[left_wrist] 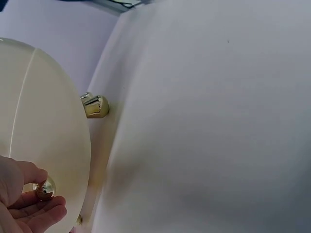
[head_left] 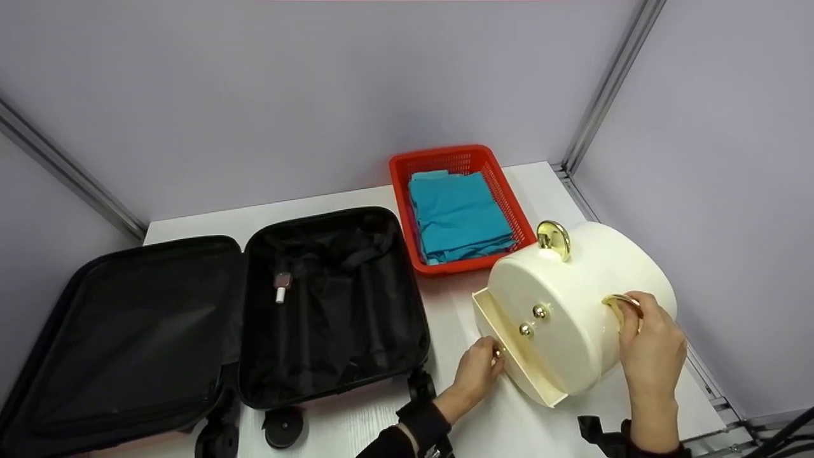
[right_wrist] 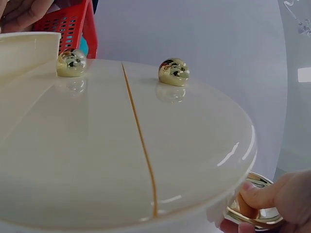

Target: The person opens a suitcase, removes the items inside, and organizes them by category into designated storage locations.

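A rounded cream storage box (head_left: pixel 626 257) with gold fittings is at the right of the table, its front turned toward the lower left. One drawer (head_left: pixel 540 381) sticks out from that front. My left hand (head_left: pixel 477 369) pinches the drawer's round gold knob (left_wrist: pixel 47 188) between thumb and fingers. On the box's side, my right hand (head_left: pixel 655 340) grips a gold ear-shaped handle (right_wrist: pixel 233 214), thumb pressed on it. A matching gold ear (head_left: pixel 554 240) stands free on the same curved side. Two more gold knobs (right_wrist: pixel 173 73) show on the front in the right wrist view.
Left of the box lies an open black suitcase (head_left: pixel 331 318), with a small nail polish bottle (head_left: pixel 281 287) inside. A red basket (head_left: pixel 439 270) holding folded teal cloth (head_left: pixel 458 213) stands at the back. Pale panels (head_left: pixel 318 95) wall in the white table (head_left: pixel 273 211).
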{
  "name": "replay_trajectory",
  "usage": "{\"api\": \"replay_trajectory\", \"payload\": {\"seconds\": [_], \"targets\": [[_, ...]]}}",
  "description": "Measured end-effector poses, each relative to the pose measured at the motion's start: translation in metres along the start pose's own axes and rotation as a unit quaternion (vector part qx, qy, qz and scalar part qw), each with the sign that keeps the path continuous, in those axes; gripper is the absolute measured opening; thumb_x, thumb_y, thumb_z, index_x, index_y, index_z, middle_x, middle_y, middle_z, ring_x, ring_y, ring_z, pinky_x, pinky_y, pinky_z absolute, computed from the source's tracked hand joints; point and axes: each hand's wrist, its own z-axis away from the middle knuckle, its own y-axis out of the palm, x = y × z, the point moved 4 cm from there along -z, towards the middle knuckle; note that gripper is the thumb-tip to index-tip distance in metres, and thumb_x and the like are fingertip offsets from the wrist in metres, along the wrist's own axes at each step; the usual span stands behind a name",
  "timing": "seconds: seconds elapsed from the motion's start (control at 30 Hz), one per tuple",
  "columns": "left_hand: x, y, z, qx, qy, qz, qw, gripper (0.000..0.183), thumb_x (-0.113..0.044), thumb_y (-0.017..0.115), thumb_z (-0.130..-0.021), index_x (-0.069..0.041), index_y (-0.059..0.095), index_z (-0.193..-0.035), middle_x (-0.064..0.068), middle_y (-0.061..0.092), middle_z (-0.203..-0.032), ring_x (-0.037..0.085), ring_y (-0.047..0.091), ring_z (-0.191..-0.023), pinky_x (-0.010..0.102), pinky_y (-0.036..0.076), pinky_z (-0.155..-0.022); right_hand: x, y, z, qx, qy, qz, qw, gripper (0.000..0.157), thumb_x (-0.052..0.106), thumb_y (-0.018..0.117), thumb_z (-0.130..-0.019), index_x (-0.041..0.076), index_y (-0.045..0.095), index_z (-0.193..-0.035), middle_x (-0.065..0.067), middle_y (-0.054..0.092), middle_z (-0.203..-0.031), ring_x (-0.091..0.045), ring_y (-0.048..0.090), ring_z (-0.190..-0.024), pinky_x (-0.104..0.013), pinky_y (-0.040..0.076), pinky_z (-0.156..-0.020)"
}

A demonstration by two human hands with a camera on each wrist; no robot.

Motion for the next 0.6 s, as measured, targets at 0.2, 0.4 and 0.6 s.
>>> {"api": "replay_trajectory", "payload": {"seconds": [0.2,0.4,0.6], "targets": [[0.009,-0.013,0.016,-0.024,0.014,-0.008,0.9996,0.016,-0.007,0.066,-0.076,-0.009,0.051,-0.082,-0.004,0.051,-0.074,0.003,0.051,-0.065,0.013,0.04,-0.056,0.0,0.001,0.0,0.002,-0.006,0.0,1.0,0.014,0.004,0.065,-0.078,-0.003,0.06,-0.089,-0.026,0.061,-0.077,-0.042,0.057,-0.069,-0.05,0.04,-0.056],[0.017,-0.024,0.034,-0.045,0.018,0.014,0.9987,0.016,-0.005,0.066,-0.076,-0.008,0.052,-0.082,-0.003,0.052,-0.076,0.004,0.053,-0.068,0.013,0.042,-0.058,0.0,0.0,0.0,0.001,-0.009,0.003,1.0,0.014,0.003,0.065,-0.078,-0.003,0.06,-0.089,-0.027,0.06,-0.077,-0.043,0.057,-0.068,-0.051,0.04,-0.055],[0.021,-0.033,0.047,-0.042,0.002,0.028,0.9987,0.016,-0.006,0.067,-0.076,-0.007,0.053,-0.084,-0.001,0.053,-0.078,0.005,0.054,-0.071,0.014,0.043,-0.06,0.0,0.0,0.0,0.006,0.0,0.006,1.0,0.014,0.003,0.065,-0.078,-0.004,0.06,-0.09,-0.027,0.06,-0.08,-0.044,0.057,-0.071,-0.051,0.04,-0.056]]}}
